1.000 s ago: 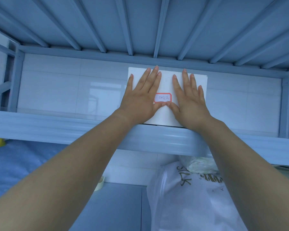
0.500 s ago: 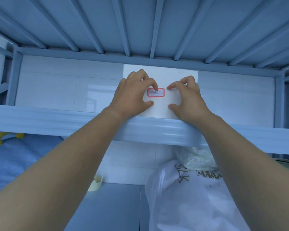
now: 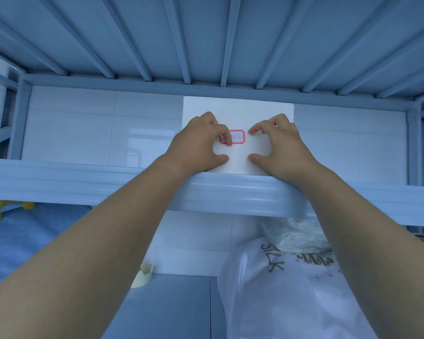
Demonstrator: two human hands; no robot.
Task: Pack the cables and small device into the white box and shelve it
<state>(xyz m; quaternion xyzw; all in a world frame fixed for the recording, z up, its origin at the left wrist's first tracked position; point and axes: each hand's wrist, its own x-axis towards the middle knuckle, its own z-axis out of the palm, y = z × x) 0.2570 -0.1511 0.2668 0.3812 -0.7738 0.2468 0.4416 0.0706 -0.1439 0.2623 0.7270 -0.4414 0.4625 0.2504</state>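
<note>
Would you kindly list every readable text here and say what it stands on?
"SILK": on the white plastic bag.
Smaller letters on the bag: too small to read.
Handwriting on the red-bordered label on the white box: too blurred to read; the left hand covers part.

Noted box (image 3: 238, 111) upright on shelf (image 3: 83, 177) before back wall (image 3: 83, 133), left hand (image 3: 196, 145) and right hand (image 3: 282, 143) side by side on its front face, label (image 3: 239, 137) between them, bag (image 3: 291, 289) on lower shelf (image 3: 176, 309) beneath.
</note>
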